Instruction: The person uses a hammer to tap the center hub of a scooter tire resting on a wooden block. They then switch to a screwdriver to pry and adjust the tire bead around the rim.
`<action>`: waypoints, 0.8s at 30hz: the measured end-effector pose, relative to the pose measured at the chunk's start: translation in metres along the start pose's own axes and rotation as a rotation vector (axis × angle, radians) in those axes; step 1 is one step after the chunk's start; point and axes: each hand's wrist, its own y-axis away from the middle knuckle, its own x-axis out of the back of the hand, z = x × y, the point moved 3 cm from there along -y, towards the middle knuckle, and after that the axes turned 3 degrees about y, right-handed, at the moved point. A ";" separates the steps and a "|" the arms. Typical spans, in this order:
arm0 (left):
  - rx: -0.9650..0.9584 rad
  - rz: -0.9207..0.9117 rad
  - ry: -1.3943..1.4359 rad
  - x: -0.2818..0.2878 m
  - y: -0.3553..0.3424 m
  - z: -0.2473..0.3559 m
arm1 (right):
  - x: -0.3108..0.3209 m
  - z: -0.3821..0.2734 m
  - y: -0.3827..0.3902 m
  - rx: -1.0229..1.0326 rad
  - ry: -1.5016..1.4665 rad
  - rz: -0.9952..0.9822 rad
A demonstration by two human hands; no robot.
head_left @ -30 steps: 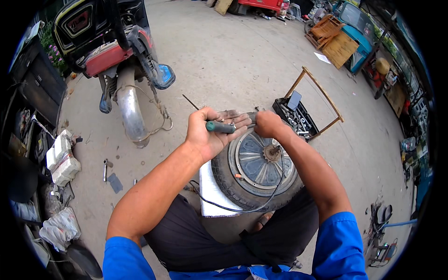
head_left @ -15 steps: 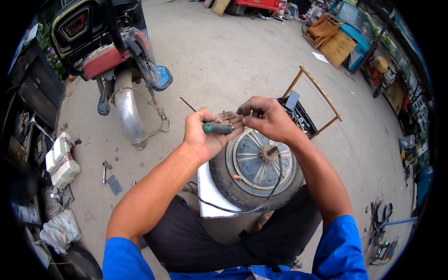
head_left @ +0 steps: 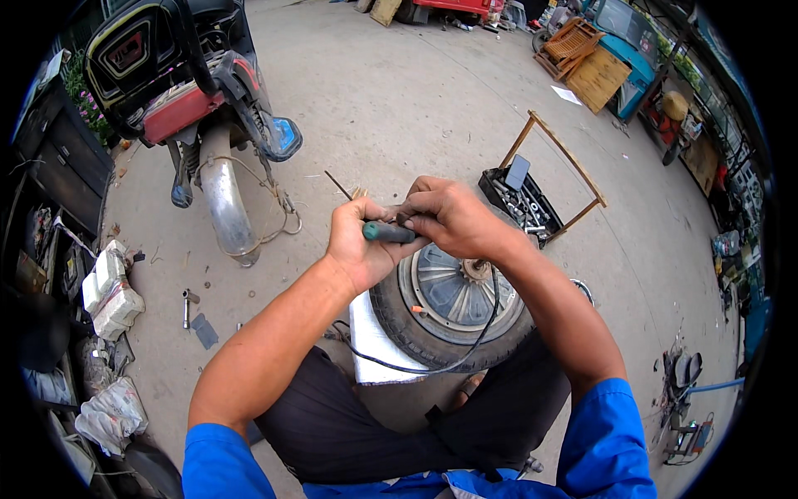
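My left hand holds a screwdriver with a green and dark handle across the palm. Its thin shaft points up and to the left past the thumb. My right hand reaches over the left fingers, thumb and fingertips pinched together at the left palm. What they pinch is hidden. Below both hands lies a hub-motor wheel with a black tyre and a ribbed metal cover, partly behind my right hand and forearm. A black cable runs from its axle and loops around the near side.
Under the wheel's left side is a white slab. A black toolbox with sockets and a wooden-framed handle stands beyond the wheel. At the upper left is a scooter's rear end. A socket wrench lies on the ground at left.
My right hand has come down and left onto the left palm, where small metal pieces showed before. The left hand keeps the screwdriver. The toolbox shows more fully.
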 end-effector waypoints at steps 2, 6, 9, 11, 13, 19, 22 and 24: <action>0.010 -0.010 0.024 0.003 -0.001 -0.001 | -0.002 0.001 0.000 -0.012 0.010 -0.004; 0.012 -0.007 0.041 0.001 -0.001 -0.002 | -0.003 0.002 0.000 -0.030 -0.002 -0.002; 0.012 -0.012 0.037 -0.002 0.001 -0.002 | -0.001 0.002 -0.001 -0.089 -0.077 -0.036; 0.015 -0.009 0.033 -0.003 0.001 -0.001 | 0.000 0.002 -0.002 -0.098 -0.102 -0.048; 0.018 0.006 0.025 -0.004 0.001 -0.001 | 0.003 0.001 -0.003 -0.111 -0.127 -0.067; 0.019 0.006 0.009 -0.007 0.005 -0.003 | 0.002 0.002 -0.002 -0.152 -0.117 -0.097; 0.014 0.044 0.024 -0.001 0.003 -0.003 | 0.000 0.002 -0.002 -0.145 -0.073 -0.080; 0.013 0.047 0.027 -0.003 0.002 -0.005 | 0.001 0.003 0.000 -0.122 -0.039 -0.061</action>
